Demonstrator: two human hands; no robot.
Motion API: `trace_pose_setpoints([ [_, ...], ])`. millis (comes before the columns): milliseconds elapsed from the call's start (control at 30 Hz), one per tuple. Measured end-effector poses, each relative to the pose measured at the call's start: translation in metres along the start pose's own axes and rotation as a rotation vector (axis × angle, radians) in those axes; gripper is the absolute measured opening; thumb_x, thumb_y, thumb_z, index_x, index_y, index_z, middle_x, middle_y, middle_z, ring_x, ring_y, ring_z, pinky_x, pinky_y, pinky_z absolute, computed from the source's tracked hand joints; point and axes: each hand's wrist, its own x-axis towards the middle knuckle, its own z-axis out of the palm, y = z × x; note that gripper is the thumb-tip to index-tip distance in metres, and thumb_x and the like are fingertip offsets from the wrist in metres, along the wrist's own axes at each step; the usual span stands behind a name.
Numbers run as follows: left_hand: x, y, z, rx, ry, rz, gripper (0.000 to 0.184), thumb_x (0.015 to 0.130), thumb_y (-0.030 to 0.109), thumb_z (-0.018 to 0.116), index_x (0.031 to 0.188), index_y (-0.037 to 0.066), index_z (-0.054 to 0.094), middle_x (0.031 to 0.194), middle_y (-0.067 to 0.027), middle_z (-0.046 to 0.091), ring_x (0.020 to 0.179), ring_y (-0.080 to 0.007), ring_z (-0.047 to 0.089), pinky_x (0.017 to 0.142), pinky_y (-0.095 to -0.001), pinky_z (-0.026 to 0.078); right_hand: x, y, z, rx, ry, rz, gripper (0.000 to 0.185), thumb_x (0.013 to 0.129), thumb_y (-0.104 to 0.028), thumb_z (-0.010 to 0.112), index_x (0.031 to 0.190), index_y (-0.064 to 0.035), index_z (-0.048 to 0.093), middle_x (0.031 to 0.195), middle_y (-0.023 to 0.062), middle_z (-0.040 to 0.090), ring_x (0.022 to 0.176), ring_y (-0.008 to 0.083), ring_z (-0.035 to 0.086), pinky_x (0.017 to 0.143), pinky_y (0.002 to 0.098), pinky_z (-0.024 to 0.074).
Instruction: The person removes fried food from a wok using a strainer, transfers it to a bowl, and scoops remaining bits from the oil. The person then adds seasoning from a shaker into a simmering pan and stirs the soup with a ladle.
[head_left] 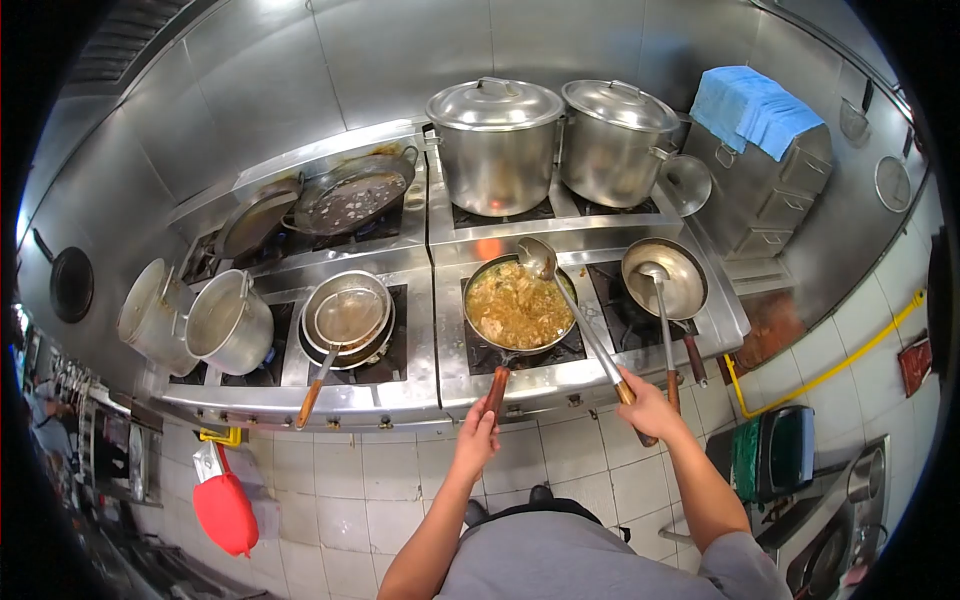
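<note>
My left hand [478, 437] is closed around the brown wooden handle of a frying pan [492, 342] on the middle front burner. Yellowish, brothy food with pale chunks [515, 305] fills the pan. My right hand [645, 400] grips the wooden end of a long metal ladle [592, 335]. The ladle's bowl is over the pan's upper right rim, tilted; I cannot tell whether it touches the food. Right of it, a second pan [690, 290] sits on the neighbouring burner with another ladle [655, 272] resting in it.
Two lidded stockpots [497, 160] stand behind the pan. Left are a strainer [345, 318] over a pan, open pots [230, 325] and wide woks [350, 195]. A blue cloth [755, 108] drapes a metal drawer unit. A yellow pipe [840, 370] runs along the right wall.
</note>
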Motion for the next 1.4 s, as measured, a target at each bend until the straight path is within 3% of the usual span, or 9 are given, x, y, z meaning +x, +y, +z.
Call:
trace_pose_setpoints([
  [100, 0.0, -0.002, 0.0, -0.002, 0.009, -0.006, 0.044, 0.1, 0.028, 0.048, 0.143, 0.019, 0.041, 0.079, 0.0025, 0.054, 0.054, -0.0062, 0.05, 0.045, -0.0198, 0.037, 0.013, -0.013, -0.007, -0.362, 0.049, 0.022, 0.075, 0.075, -0.012, 0.063, 0.145, -0.0084, 0.036, 0.108, 0.024, 0.064, 0.097, 0.0406, 0.063, 0.084, 0.0451, 0.0494],
  [333, 0.002, -0.002, 0.0, -0.002, 0.011, -0.015, 0.043, 0.1, 0.028, 0.049, 0.141, 0.019, 0.042, 0.08, 0.0014, 0.054, 0.053, -0.0069, 0.05, 0.045, -0.0202, 0.038, 0.021, 0.012, -0.013, -0.58, -0.026, 0.047, 0.076, 0.076, -0.015, 0.062, 0.145, -0.0059, 0.034, 0.112, 0.0247, 0.063, 0.106, 0.0406, 0.059, 0.089, 0.0449, 0.0482],
  [433, 0.004, -0.005, -0.001, -0.003, -0.002, -0.004, 0.042, 0.1, 0.028, 0.049, 0.14, 0.019, 0.043, 0.081, 0.0012, 0.054, 0.053, -0.0069, 0.05, 0.045, -0.0202, 0.038, 0.013, 0.038, -0.003, -0.436, -0.012, -0.087, 0.071, 0.078, -0.011, 0.061, 0.144, -0.006, 0.037, 0.098, 0.0237, 0.066, 0.092, 0.0353, 0.065, 0.08, 0.0409, 0.0513],
  [600, 0.005, -0.006, -0.003, -0.002, -0.017, 0.004, 0.042, 0.1, 0.028, 0.05, 0.14, 0.019, 0.043, 0.08, 0.0016, 0.054, 0.053, -0.0066, 0.05, 0.045, -0.0199, 0.038, -0.009, -0.016, -0.021, 0.349, -0.359, 0.235, 0.049, 0.084, -0.012, 0.06, 0.13, 0.0003, 0.047, 0.073, 0.0052, 0.057, 0.059, 0.0149, 0.058, 0.051, 0.0272, 0.0471],
  [700, 0.005, -0.005, -0.002, -0.004, -0.008, -0.003, 0.041, 0.099, 0.029, 0.051, 0.139, 0.018, 0.045, 0.082, 0.0015, 0.056, 0.054, -0.0066, 0.051, 0.046, -0.0199, 0.038, -0.009, -0.031, -0.028, 0.715, -0.418, 0.317, 0.024, 0.087, -0.011, 0.058, 0.108, -0.0024, 0.052, 0.073, 0.0019, 0.055, 0.053, 0.0103, 0.053, 0.045, 0.0236, 0.042],
  [800, -0.001, -0.003, -0.003, -0.003, 0.018, 0.009, 0.04, 0.099, 0.032, 0.053, 0.135, 0.017, 0.048, 0.085, 0.0004, 0.058, 0.055, -0.0071, 0.052, 0.047, -0.0207, 0.039, -0.013, -0.033, -0.03, 0.921, -0.425, 0.378, 0.029, 0.087, -0.009, 0.058, 0.115, -0.0019, 0.051, 0.073, 0.0027, 0.056, 0.054, 0.0111, 0.054, 0.046, 0.0232, 0.0427],
  [1000, -0.033, -0.048, -0.057, -0.084, 0.157, -0.097, 0.04, 0.096, 0.036, 0.056, 0.123, 0.006, 0.057, 0.103, -0.008, 0.066, 0.062, -0.0135, 0.06, 0.052, -0.0234, 0.046, -0.024, 0.005, -0.009, 0.784, -0.372, 0.192, 0.066, 0.085, -0.007, 0.06, 0.145, -0.0014, 0.031, 0.076, 0.0023, 0.056, 0.059, 0.0113, 0.054, 0.053, 0.0239, 0.0456],
  [1333, -0.236, -0.203, -0.157, -0.263, 0.708, -0.294, 0.035, 0.094, 0.016, 0.052, 0.125, 0.001, 0.053, 0.101, -0.0128, 0.065, 0.067, -0.0213, 0.066, 0.053, -0.0303, 0.054, -0.014, 0.023, 0.04, -0.053, -0.036, 0.074, 0.078, 0.08, -0.009, 0.064, 0.149, -0.0039, 0.028, 0.093, 0.0053, 0.056, 0.07, 0.0158, 0.057, 0.068, 0.0304, 0.0509],
  [1400, -0.267, -0.214, -0.163, -0.312, 0.805, -0.299, 0.033, 0.094, 0.015, 0.052, 0.124, 0.002, 0.054, 0.1, -0.0127, 0.065, 0.067, -0.021, 0.066, 0.052, -0.0303, 0.054, 0.007, 0.059, 0.058, -0.217, 0.077, -0.26, 0.077, 0.079, -0.004, 0.062, 0.149, -0.005, 0.029, 0.108, 0.0091, 0.06, 0.079, 0.0151, 0.058, 0.068, 0.026, 0.0471],
])
